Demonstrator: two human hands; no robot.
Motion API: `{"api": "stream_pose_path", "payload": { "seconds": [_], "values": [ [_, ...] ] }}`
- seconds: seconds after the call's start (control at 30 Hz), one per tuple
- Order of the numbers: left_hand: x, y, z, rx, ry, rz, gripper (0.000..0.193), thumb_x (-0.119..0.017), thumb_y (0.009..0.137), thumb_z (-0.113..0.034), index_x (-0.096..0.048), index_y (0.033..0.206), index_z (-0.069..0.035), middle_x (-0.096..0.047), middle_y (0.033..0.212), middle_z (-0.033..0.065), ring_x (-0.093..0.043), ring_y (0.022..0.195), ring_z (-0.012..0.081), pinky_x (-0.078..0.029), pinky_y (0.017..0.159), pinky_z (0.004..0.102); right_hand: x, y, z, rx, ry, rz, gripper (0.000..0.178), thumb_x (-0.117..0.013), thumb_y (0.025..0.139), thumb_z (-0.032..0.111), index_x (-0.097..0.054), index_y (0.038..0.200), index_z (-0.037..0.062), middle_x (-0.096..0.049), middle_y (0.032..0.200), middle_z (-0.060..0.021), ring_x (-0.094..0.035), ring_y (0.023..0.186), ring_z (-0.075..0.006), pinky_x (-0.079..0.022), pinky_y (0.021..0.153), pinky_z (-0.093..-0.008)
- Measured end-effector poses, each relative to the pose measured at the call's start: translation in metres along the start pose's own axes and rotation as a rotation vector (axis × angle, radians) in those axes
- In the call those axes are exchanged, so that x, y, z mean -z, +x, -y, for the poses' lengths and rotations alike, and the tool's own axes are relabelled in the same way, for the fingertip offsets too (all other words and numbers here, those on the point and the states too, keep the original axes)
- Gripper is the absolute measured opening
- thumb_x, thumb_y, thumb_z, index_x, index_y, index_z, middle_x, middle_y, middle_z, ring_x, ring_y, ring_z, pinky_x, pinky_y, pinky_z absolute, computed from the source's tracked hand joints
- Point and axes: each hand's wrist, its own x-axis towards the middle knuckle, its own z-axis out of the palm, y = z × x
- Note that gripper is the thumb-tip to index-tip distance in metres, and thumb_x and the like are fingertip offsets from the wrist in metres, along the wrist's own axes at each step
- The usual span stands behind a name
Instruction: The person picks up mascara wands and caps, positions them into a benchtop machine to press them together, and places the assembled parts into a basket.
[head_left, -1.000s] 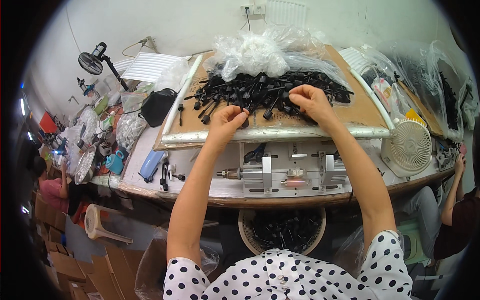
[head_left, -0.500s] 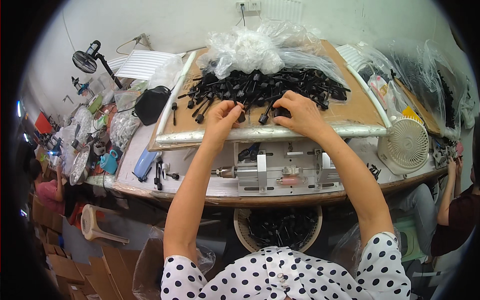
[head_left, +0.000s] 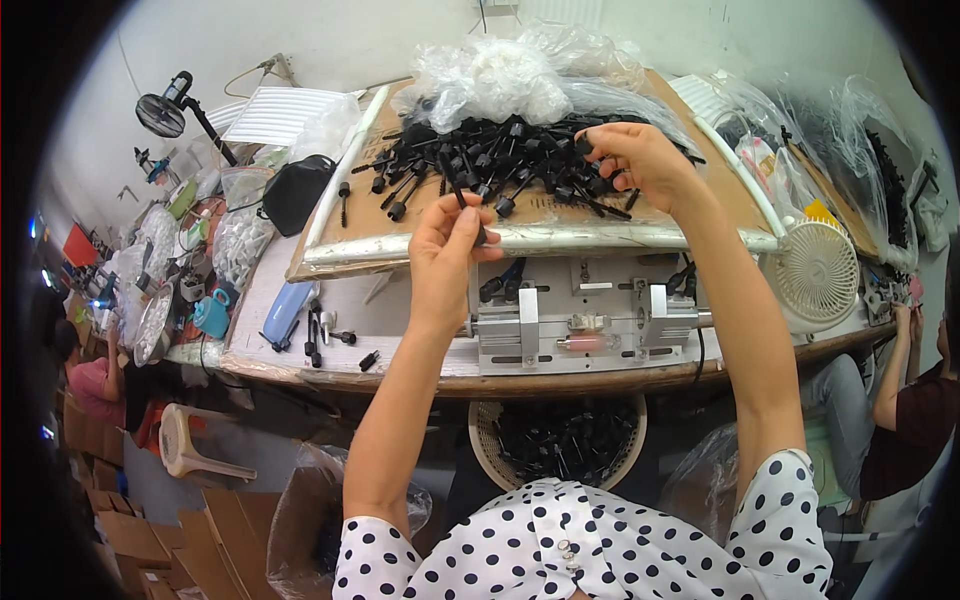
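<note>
My left hand (head_left: 447, 243) is closed around a black capped wand (head_left: 452, 180), much like a mascara wand. Its thin shaft points up and slightly left, above the front edge of the cardboard tray. Farther right and higher, my right hand (head_left: 645, 165) pinches a small black cap (head_left: 584, 146) between thumb and fingertips; whether a shaft is attached is hidden. Behind and between both hands spreads a tangled pile of black capped wands (head_left: 480, 150). A single wand (head_left: 344, 203) lies apart at the left of the cardboard tray (head_left: 390, 228).
Crumpled clear plastic (head_left: 490, 85) covers the pile's back. Below the tray sits a metal clamping fixture (head_left: 505, 335). A white fan (head_left: 815, 270) stands right, and a basket (head_left: 483, 450) of black parts is under the table edge. People sit at both sides.
My right hand has moved up and right, away from the left one, with a black cap in its fingers. In my left hand, the wand's shaft now stands upright. The view has shifted slightly.
</note>
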Motion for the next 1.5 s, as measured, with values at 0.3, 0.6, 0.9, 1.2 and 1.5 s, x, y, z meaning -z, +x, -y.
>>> {"api": "stream_pose_path", "payload": {
  "seconds": [0.3,0.6,0.9,1.2,1.5],
  "values": [
    [0.007,-0.102,0.019,0.204,-0.013,-0.042,0.024,-0.052,0.089,-0.002,-0.049,0.113,0.002,-0.059,0.096,0.0128,-0.063,0.081,0.0191,-0.056,0.065,0.0295,-0.002,-0.085,-0.031,0.413,0.035,-0.018,0.024,-0.063,0.081,0.014,-0.066,0.101,0.0009,-0.064,0.088,-0.0078,-0.061,0.081,-0.0146,-0.050,0.070,-0.0275],
    [-0.004,-0.153,0.062,0.329,-0.155,-0.011,0.016,-0.058,0.088,-0.004,-0.055,0.103,0.002,-0.060,0.097,0.0118,-0.065,0.078,0.0207,-0.056,0.056,0.0268,-0.040,-0.148,-0.123,0.919,-0.941,0.182,0.024,-0.069,0.065,0.009,-0.062,0.087,0.0018,-0.059,0.086,-0.0084,-0.059,0.093,-0.0253,-0.048,0.078,-0.0366],
    [0.001,-0.159,0.065,0.380,-0.089,0.001,0.018,-0.058,0.087,-0.001,-0.057,0.105,0.005,-0.061,0.096,0.0120,-0.064,0.083,0.0200,-0.057,0.066,0.0288,-0.035,-0.137,-0.136,0.965,-1.045,0.200,0.022,-0.069,0.067,0.013,-0.061,0.084,0.0025,-0.059,0.086,-0.0078,-0.059,0.092,-0.0232,-0.046,0.076,-0.0354],
    [-0.003,-0.148,0.068,0.322,-0.041,0.105,0.024,-0.059,0.084,0.006,-0.056,0.108,0.007,-0.053,0.105,0.0100,-0.062,0.092,0.0203,-0.057,0.077,0.0303,-0.039,-0.141,-0.108,0.964,-0.962,0.256,0.021,-0.069,0.068,0.016,-0.060,0.083,0.0037,-0.059,0.084,-0.0069,-0.059,0.092,-0.0226,-0.045,0.073,-0.0349],
    [-0.010,-0.152,0.067,0.177,0.178,0.123,0.023,-0.063,0.081,0.004,-0.061,0.104,0.006,-0.052,0.106,0.0091,-0.057,0.088,0.0137,-0.055,0.072,0.0247,-0.027,-0.030,-0.035,1.004,-1.007,-0.161,0.011,-0.060,0.078,0.008,-0.062,0.087,0.0036,-0.059,0.083,-0.0088,-0.057,0.081,-0.0282,-0.047,0.070,-0.0373]
  ]
}}
